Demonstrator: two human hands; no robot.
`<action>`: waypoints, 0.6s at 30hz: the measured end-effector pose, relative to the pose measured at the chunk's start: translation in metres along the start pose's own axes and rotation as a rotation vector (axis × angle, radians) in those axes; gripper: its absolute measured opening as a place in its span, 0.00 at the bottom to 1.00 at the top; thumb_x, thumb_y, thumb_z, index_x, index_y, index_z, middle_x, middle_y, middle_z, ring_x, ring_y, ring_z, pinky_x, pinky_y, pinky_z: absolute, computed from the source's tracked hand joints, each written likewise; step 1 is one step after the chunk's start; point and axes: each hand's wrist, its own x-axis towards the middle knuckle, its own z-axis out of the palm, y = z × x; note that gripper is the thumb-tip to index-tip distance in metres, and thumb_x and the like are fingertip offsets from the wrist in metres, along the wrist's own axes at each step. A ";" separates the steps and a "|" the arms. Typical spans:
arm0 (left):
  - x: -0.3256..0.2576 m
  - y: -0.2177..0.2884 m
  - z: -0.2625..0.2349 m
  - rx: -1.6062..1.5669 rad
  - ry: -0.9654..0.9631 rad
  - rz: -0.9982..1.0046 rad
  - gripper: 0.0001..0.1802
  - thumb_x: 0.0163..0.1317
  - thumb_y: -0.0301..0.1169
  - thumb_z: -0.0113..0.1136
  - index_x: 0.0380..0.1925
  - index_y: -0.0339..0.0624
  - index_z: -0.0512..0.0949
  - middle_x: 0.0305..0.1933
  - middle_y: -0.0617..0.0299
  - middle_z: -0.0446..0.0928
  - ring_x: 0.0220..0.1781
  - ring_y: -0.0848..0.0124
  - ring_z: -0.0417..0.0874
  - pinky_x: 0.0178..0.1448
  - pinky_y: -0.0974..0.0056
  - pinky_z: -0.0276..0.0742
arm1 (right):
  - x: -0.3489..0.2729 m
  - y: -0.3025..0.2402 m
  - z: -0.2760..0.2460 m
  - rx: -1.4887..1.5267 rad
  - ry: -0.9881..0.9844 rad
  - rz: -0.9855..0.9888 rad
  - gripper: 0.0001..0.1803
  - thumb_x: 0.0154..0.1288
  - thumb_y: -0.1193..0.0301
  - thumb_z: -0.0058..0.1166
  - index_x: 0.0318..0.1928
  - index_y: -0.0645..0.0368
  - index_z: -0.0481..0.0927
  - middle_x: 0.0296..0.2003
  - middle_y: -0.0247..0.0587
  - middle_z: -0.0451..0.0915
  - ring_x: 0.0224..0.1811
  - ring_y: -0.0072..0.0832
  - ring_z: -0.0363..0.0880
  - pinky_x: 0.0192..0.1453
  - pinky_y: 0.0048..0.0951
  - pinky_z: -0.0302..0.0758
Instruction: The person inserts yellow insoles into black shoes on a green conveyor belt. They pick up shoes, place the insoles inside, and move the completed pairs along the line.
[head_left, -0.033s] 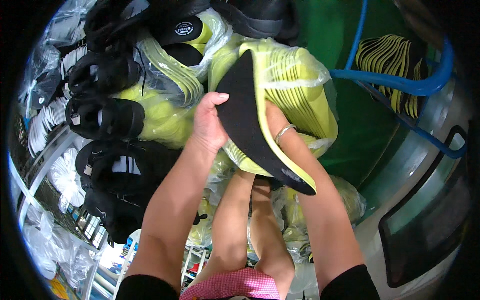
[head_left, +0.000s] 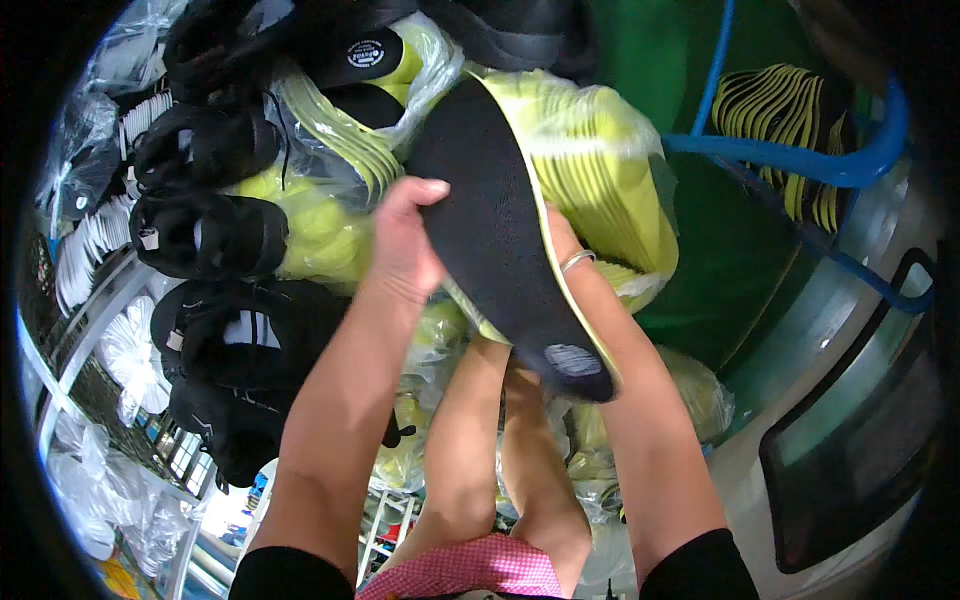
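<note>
My left hand holds a black shoe insole by its left edge, thumb lying over the black face. A yellow-green rim runs along the insole, and a pale oval print marks its lower end. Behind that insole reaches my right hand, a silver bracelet at its wrist; its fingers are hidden, so I cannot see what they grip. Just beyond it sits a clear plastic bag packed with a stack of yellow-green insoles.
Black shoes line the left side. Another bagged insole stack lies among them. On the right, a blue tubular frame stands in front of more insoles. White plastic bags hang at far left.
The insole has turned so that more of its black face and the pale print show. Its lower end has swung slightly left. My left hand has shifted a little left and up.
</note>
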 end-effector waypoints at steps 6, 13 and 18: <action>-0.007 0.032 -0.008 -0.011 -0.017 0.168 0.36 0.48 0.37 0.43 0.59 0.32 0.55 0.63 0.43 0.53 0.65 0.58 0.54 0.64 0.53 0.57 | -0.014 -0.041 -0.017 -0.086 0.125 0.184 0.29 0.56 0.77 0.41 0.58 0.71 0.52 0.58 0.64 0.55 0.56 0.53 0.61 0.58 0.40 0.62; -0.011 0.040 -0.001 0.010 -0.169 0.208 0.41 0.47 0.42 0.43 0.62 0.35 0.50 0.68 0.47 0.43 0.71 0.61 0.39 0.68 0.52 0.32 | 0.023 -0.044 -0.019 -0.334 0.105 0.408 0.33 0.60 0.66 0.44 0.60 0.65 0.45 0.58 0.61 0.55 0.48 0.47 0.72 0.48 0.38 0.72; -0.008 0.036 -0.004 0.047 -0.133 0.182 0.43 0.46 0.42 0.44 0.62 0.32 0.48 0.67 0.49 0.48 0.70 0.64 0.43 0.67 0.53 0.44 | 0.046 -0.044 -0.025 -0.468 0.195 0.419 0.20 0.59 0.57 0.46 0.42 0.61 0.74 0.40 0.49 0.77 0.40 0.38 0.78 0.42 0.35 0.76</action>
